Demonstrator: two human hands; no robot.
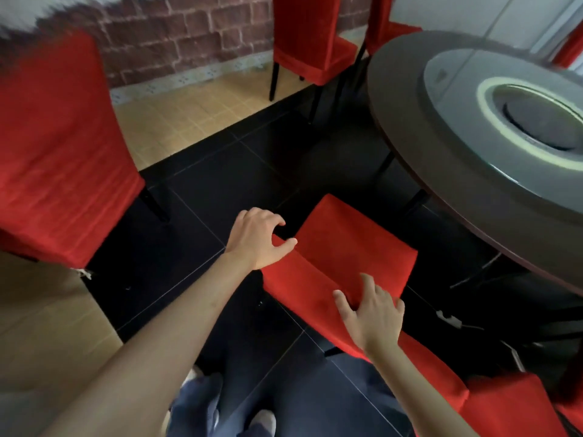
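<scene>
Brick-patterned wall (189,33) closes off the far side of a dining room with a tan tile floor (189,121) that gives way to a black tile floor (227,190) nearer the person.

At the right stands a round dark table (397,115) carrying a grey glass turntable (457,152). Its only container is a round sunken well (542,121) at the middle, ringed in pale cream, and a flat dark disc lies in it.

Just beside the table's near edge is the red fabric-covered chair (356,244), seen from above with its seat pointing toward the table. Both hands are on the top edge of its backrest, well apart from each other. The left hand (258,238) pinches the left corner, thumb on the seat side and fingers curled over the fabric. The right hand (372,316) clasps the edge further right, thumb on the near face and fingers spread and bent over toward the seat.

Room is tight on the table side: the seat's front corner sits near a dark table leg (413,200). Left of the chair, open black floor runs to 1 large red-covered chair (63,152). 2 more red chairs (312,36) stand by the wall, and another red seat (511,408) sits at the lower right, near the held backrest. The person's blue-grey trousers (299,402) stand directly behind the chair.
</scene>
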